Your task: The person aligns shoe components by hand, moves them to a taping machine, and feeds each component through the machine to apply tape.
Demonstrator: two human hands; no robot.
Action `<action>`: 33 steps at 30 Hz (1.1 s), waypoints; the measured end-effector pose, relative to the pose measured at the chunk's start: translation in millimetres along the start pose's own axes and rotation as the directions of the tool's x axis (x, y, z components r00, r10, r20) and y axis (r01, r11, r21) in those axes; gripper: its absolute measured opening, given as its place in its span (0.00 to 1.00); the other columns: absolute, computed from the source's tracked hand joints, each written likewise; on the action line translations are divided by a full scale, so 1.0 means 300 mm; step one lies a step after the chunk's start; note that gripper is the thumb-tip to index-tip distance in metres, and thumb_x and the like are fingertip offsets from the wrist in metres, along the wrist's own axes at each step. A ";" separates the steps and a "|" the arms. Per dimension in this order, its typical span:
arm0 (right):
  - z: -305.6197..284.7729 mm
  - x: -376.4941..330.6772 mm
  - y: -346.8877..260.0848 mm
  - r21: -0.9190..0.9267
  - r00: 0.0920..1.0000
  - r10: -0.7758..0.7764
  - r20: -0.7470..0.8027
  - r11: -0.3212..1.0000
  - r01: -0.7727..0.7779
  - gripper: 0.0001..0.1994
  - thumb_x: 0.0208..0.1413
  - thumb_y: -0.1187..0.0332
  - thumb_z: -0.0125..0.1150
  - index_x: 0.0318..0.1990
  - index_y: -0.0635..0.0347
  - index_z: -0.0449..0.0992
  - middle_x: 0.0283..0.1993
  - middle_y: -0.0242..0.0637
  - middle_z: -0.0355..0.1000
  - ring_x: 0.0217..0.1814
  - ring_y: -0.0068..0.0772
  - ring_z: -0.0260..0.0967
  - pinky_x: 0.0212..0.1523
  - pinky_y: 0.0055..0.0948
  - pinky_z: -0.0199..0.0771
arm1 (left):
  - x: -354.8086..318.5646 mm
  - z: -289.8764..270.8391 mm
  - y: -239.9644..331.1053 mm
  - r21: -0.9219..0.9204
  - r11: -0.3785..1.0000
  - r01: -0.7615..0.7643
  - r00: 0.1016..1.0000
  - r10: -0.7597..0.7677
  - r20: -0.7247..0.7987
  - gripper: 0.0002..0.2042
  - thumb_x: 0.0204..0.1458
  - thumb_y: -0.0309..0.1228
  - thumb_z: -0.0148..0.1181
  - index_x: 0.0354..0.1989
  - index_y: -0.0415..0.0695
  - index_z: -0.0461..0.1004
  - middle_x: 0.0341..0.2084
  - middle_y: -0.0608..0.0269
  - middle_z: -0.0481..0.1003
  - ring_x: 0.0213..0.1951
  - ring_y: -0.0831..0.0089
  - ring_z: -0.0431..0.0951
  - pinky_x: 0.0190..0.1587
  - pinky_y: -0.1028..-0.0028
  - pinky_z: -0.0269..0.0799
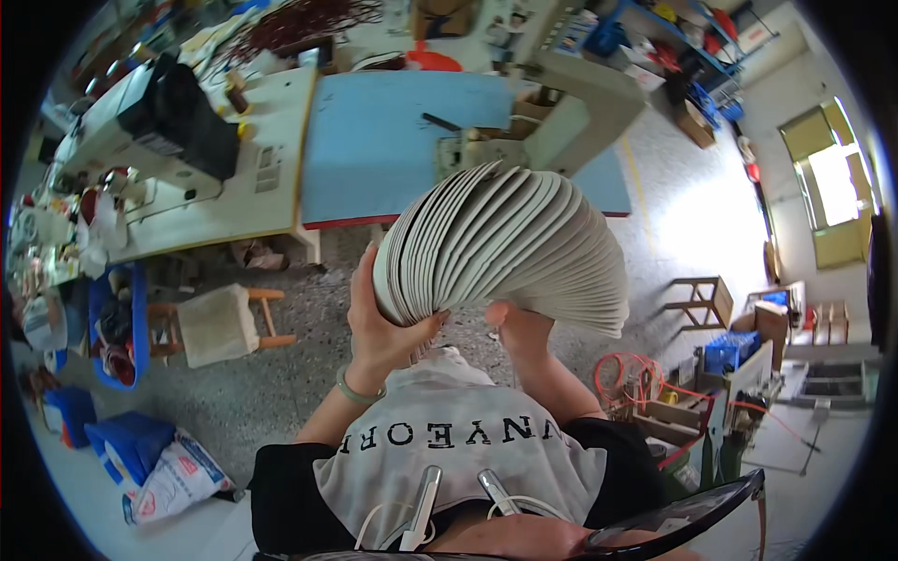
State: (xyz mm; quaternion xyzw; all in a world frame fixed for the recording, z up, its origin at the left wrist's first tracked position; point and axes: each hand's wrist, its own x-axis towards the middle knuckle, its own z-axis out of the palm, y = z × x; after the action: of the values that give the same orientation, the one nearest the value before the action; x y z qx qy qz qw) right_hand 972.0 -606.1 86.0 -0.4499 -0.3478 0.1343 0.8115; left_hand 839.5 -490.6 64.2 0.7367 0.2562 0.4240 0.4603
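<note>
A thick stack of thin, off-white flat pieces [500, 248] is held up in front of my body, fanned into an arch whose right end droops downward. My left hand [379, 323] grips the left end, its thumb across the near edges and its fingers along the outer side. Under the right part of the arch is my right hand [524, 332], with the thumb showing near the middle; the stack hides its other fingers, which appear closed round the pieces. What kind of pieces these are I cannot make out.
Ahead stands a blue-topped table [365, 140] with a pale sewing machine [589, 107]. Another machine with a black motor housing [178, 122] is at left. A padded wooden stool [217, 324], a blue bin [120, 327] and a wooden stool [706, 302] stand on the floor.
</note>
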 end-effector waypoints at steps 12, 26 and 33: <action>0.585 0.227 0.384 -0.129 0.983 0.169 -0.077 0.976 -0.178 0.14 0.46 0.79 0.68 0.42 0.67 0.75 0.40 0.36 0.75 0.40 0.25 0.72 0.44 0.23 0.71 | 0.291 -0.486 -0.329 -0.157 0.932 0.327 0.944 -0.331 0.000 0.48 0.30 0.37 0.70 0.64 0.34 0.54 0.55 0.47 0.66 0.56 0.60 0.69 0.58 0.64 0.63; 0.810 0.371 0.767 0.019 0.889 0.455 -0.043 0.890 -0.455 0.16 0.46 0.73 0.70 0.44 0.65 0.75 0.43 0.33 0.74 0.44 0.25 0.70 0.47 0.25 0.70 | 0.448 -0.676 -0.569 -0.065 0.898 0.435 0.878 -0.439 -0.191 0.47 0.31 0.35 0.72 0.63 0.33 0.55 0.52 0.47 0.69 0.51 0.62 0.72 0.54 0.67 0.66; 0.809 0.382 0.791 0.026 0.857 0.513 -0.053 0.859 -0.512 0.17 0.45 0.78 0.68 0.45 0.65 0.74 0.43 0.34 0.74 0.44 0.28 0.71 0.48 0.27 0.71 | 0.471 -0.682 -0.624 -0.057 0.924 0.378 0.902 -0.382 -0.200 0.47 0.31 0.35 0.71 0.63 0.33 0.55 0.51 0.47 0.70 0.51 0.63 0.71 0.55 0.68 0.65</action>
State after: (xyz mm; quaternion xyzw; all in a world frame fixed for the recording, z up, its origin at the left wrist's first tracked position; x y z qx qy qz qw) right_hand 910.9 -258.0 27.1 -0.5255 -0.1913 0.3339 0.7588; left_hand 737.6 -204.6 -4.1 0.6205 0.4377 0.4029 0.5110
